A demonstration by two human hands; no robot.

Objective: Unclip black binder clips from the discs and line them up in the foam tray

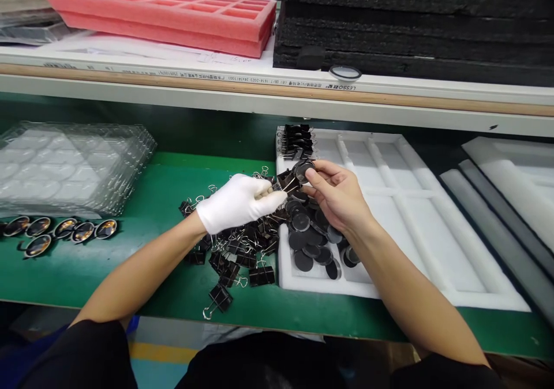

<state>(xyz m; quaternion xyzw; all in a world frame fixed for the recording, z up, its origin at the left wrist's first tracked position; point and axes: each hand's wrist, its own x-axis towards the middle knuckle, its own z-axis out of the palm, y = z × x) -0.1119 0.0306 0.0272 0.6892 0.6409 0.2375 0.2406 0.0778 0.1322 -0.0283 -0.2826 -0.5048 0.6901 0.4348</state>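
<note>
Both hands (242,203) (337,195) pinching, nearly together

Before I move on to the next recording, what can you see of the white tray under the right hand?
The white tray looks like foam, with raised ridges dividing it into rectangular compartments. It lies flat on the green table. Dark round discs lie in its near left part, and a row of black clips sits at its far left corner. Loose clips crowd its left edge. The right hand and its forearm hide part of it.
</note>
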